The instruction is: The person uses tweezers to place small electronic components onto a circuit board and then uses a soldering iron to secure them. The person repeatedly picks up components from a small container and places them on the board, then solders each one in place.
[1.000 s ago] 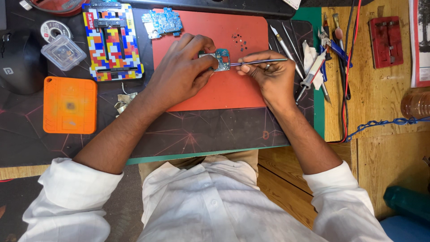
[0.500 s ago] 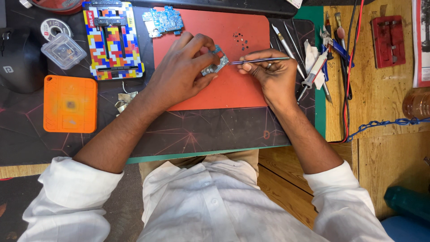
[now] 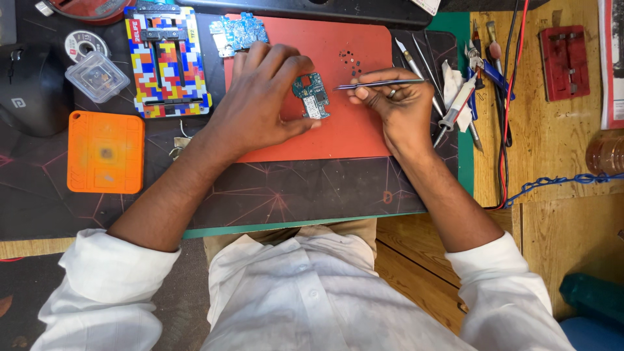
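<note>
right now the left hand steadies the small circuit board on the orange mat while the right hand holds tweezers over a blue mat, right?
Not quite: in the head view the mat under both hands is orange-red, not blue. The left hand does steady the small circuit board, and the right hand holds tweezers.

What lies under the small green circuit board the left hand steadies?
The red mat lies under the circuit board. Left hand fingers cover the board's left edge, hiding what lies there.

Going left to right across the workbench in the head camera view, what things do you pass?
Black mouse → orange square pad → multicoloured board holder → left hand → small green circuit board → tweezers in the right hand → red fixture on the wooden bench.
</note>
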